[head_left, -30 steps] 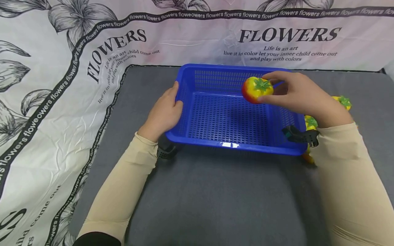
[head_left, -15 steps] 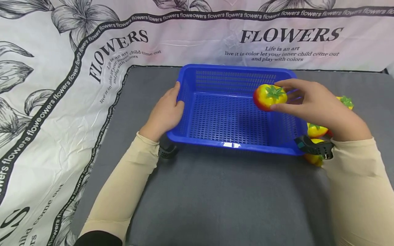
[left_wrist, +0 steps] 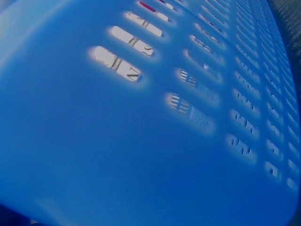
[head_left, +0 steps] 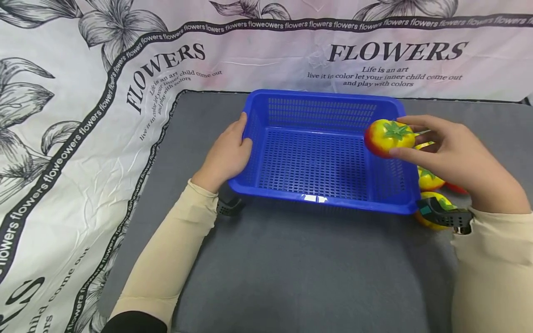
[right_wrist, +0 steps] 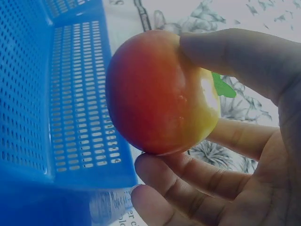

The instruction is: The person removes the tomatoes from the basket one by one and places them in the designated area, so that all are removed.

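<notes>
My right hand (head_left: 454,157) pinches a yellow-and-red tomato (head_left: 387,138) with a green leafy top, thumb on the near side and fingers on the far side. The tomato overlaps the right end of a blue plastic basket (head_left: 283,196) in the head view. In the right wrist view, the tomato's red side (right_wrist: 150,94) is beside the basket's perforated wall (right_wrist: 94,182). My left hand (head_left: 226,157) grips the basket's left end, thumb over the rim, its other fingers mostly hidden. The left wrist view is filled by the basket's slotted blue wall (left_wrist: 94,141).
Several more tomatoes (head_left: 430,180) lie right of the basket, partly behind my right hand and its black wrist strap (head_left: 445,215). A grey cloth (head_left: 312,268) covers the table. Behind it hangs a white flower-printed sheet (head_left: 266,69), which also runs along the left.
My right hand has moved right and toward me with the tomato, from over the basket's inside to its right end. My left hand keeps its grip; the basket has barely moved.
</notes>
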`<state>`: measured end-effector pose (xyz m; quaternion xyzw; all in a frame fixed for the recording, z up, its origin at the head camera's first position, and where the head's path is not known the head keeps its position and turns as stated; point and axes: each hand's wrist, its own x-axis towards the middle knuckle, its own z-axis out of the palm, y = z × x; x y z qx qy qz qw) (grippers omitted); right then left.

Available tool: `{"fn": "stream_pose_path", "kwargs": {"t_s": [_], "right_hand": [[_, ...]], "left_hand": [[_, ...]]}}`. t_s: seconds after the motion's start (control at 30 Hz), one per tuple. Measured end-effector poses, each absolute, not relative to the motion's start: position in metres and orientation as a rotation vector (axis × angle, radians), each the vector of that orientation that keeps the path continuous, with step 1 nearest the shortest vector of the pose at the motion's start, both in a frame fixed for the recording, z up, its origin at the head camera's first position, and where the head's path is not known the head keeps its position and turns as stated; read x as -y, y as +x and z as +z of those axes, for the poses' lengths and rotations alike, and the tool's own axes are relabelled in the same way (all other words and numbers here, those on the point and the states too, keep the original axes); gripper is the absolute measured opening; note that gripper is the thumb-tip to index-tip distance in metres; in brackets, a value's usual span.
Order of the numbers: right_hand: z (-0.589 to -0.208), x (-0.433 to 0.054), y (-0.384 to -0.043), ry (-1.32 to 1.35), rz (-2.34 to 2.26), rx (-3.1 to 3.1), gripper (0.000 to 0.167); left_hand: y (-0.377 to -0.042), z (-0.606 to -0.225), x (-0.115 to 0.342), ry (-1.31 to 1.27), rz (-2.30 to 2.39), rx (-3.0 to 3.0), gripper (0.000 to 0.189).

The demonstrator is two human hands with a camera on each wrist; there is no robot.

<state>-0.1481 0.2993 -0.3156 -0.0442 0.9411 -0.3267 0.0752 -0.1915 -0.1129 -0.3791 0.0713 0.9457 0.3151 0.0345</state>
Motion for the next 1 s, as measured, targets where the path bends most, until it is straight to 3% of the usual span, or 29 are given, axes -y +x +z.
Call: {"fn": "stream_pose_path", "kwargs": {"t_s": [1.0], "right_hand": [[-0.331,-0.372,-0.097,0.020,-1.233,-3.072,0.057]], "left_hand": [[-0.198,-0.377,0.099,0.236,0.996,-2.879,0.067]]}}
